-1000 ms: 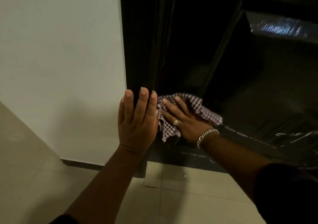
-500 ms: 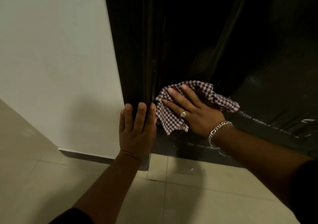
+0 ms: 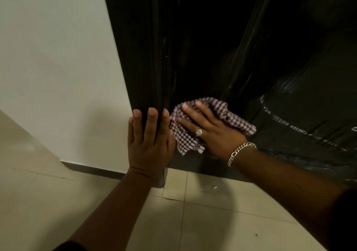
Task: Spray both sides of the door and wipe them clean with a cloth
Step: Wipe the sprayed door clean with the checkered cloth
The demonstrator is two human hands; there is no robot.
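The door (image 3: 212,48) is dark and glossy, with vertical grooves. A crumpled checked cloth (image 3: 185,135) lies under the flat, spread fingers of the right hand (image 3: 212,133), pressed low against the door. Just left of it, the left hand (image 3: 148,140) rests flat, fingers straight, on the door's edge, above the pale tiled floor (image 3: 193,221).

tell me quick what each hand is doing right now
Left hand: open, fingers straight, flat against the dark door frame.
Right hand: open, fingers spread, pressing the checked cloth on the door.
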